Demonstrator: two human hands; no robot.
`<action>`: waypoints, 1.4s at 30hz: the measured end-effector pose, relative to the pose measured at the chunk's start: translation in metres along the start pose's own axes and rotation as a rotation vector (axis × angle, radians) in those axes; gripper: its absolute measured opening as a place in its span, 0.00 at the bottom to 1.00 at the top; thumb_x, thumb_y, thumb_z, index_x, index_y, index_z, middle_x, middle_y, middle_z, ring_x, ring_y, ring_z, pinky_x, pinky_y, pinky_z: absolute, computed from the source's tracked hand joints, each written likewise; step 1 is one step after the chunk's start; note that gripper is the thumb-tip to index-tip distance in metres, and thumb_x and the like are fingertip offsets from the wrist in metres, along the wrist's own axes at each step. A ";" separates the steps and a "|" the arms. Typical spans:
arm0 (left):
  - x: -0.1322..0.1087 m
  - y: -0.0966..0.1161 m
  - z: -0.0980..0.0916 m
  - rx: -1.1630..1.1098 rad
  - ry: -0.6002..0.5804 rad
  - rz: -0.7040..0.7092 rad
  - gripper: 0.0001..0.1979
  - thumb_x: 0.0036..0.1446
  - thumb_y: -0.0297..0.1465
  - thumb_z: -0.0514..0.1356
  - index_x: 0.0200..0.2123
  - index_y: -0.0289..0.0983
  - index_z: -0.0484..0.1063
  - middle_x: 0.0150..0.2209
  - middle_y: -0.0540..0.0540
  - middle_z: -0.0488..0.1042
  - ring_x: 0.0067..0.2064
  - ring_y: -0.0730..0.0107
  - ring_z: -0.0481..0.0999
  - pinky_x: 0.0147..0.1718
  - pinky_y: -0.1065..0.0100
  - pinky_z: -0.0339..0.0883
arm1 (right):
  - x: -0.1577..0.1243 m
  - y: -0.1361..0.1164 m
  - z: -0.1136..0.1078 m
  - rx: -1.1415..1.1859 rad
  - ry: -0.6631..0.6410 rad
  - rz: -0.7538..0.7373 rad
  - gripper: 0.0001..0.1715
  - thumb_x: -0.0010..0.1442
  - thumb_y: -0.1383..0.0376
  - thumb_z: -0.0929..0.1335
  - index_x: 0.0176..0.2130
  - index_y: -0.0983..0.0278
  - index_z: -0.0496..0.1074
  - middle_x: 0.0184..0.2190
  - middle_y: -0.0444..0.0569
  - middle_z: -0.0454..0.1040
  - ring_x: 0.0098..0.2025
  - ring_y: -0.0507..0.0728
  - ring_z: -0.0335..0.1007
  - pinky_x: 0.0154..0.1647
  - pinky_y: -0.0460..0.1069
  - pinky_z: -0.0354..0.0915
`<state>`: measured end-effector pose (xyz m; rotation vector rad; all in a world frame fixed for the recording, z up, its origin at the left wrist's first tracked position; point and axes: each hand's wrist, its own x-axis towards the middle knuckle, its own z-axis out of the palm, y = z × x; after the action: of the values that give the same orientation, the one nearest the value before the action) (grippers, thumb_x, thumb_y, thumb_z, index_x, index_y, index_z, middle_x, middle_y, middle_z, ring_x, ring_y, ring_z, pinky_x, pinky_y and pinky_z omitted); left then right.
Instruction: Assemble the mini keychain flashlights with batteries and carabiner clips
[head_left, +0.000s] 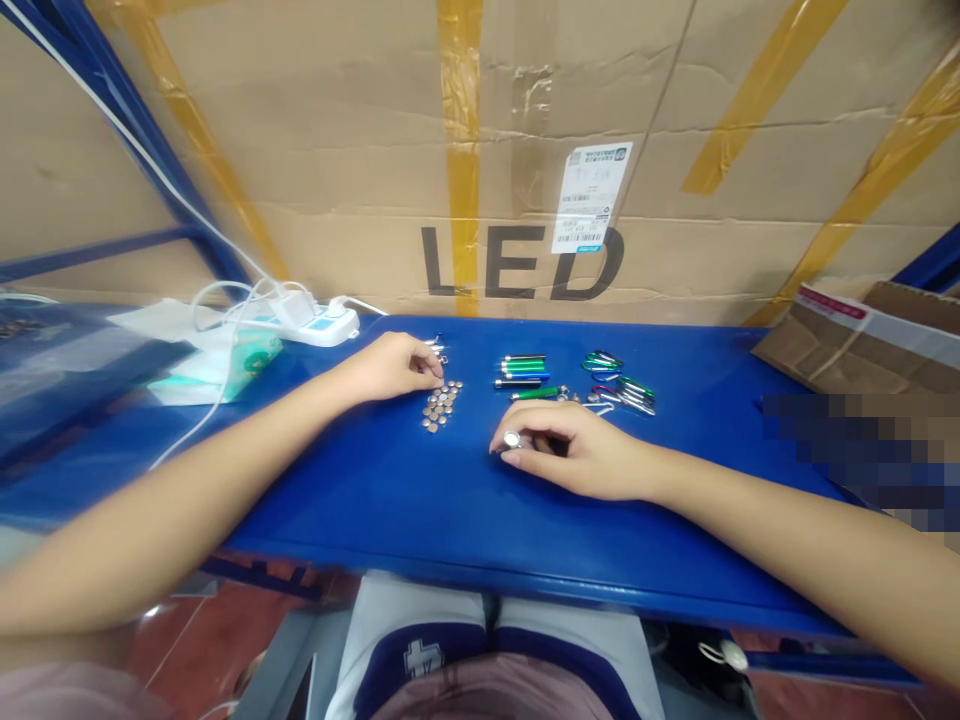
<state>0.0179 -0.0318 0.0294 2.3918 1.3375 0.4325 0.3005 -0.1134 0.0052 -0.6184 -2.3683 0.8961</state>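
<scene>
1. Above the blue surface (360, 510), our right hand (581, 450) pinches a small piece (512, 439) with a pale, round, silver-rimmed end.
2. Our left hand (390, 365) curls beside clustered shiny, round discs (439, 411); we cannot tell whether it grips one.

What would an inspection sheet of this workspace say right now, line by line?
Surface: blue table, in use from left to right.
Job's things: small round discs clustered near the middle; black, green and blue tubes lying side by side; coloured clips to their right.
Clutter: green-and-white pack at the left.
Left hand: fingertips at the discs' far edge; contact unclear.
Right hand: holds a silver-ended piece, mostly hidden.
Cables: white cables around a power strip, one running across the pack.
Surroundings: large taped box marked LED behind; brown carton at the right.
</scene>
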 end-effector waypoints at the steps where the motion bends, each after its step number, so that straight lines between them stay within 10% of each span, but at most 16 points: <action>1: 0.000 0.000 0.000 0.005 -0.010 0.003 0.09 0.52 0.30 0.65 0.36 0.37 0.83 0.34 0.46 0.84 0.34 0.67 0.81 0.33 0.70 0.69 | 0.000 0.000 0.000 0.001 -0.001 0.004 0.11 0.70 0.60 0.67 0.44 0.65 0.76 0.41 0.53 0.78 0.40 0.55 0.74 0.43 0.50 0.72; 11: -0.010 0.030 0.001 -0.054 0.267 0.154 0.09 0.55 0.36 0.67 0.36 0.37 0.83 0.35 0.46 0.83 0.33 0.70 0.77 0.36 0.69 0.69 | 0.001 0.000 0.001 -0.003 -0.001 0.019 0.11 0.69 0.62 0.67 0.44 0.66 0.76 0.40 0.53 0.79 0.40 0.55 0.74 0.42 0.50 0.71; 20: -0.038 0.086 0.016 -0.486 0.180 0.321 0.08 0.54 0.33 0.71 0.36 0.36 0.83 0.31 0.47 0.80 0.28 0.75 0.70 0.28 0.71 0.66 | 0.002 0.007 0.004 -0.005 0.027 -0.011 0.11 0.69 0.61 0.67 0.43 0.66 0.76 0.34 0.48 0.77 0.32 0.52 0.68 0.33 0.47 0.66; 42: -0.036 0.073 0.020 -0.234 0.166 0.625 0.07 0.59 0.31 0.68 0.40 0.38 0.85 0.36 0.44 0.84 0.34 0.70 0.80 0.35 0.70 0.73 | 0.002 0.009 0.004 0.056 0.034 0.010 0.10 0.68 0.62 0.68 0.42 0.67 0.75 0.30 0.45 0.72 0.29 0.51 0.64 0.31 0.46 0.64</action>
<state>0.0635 -0.1012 0.0421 2.5654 0.5185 0.9133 0.2989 -0.1080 -0.0029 -0.6190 -2.3035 0.9449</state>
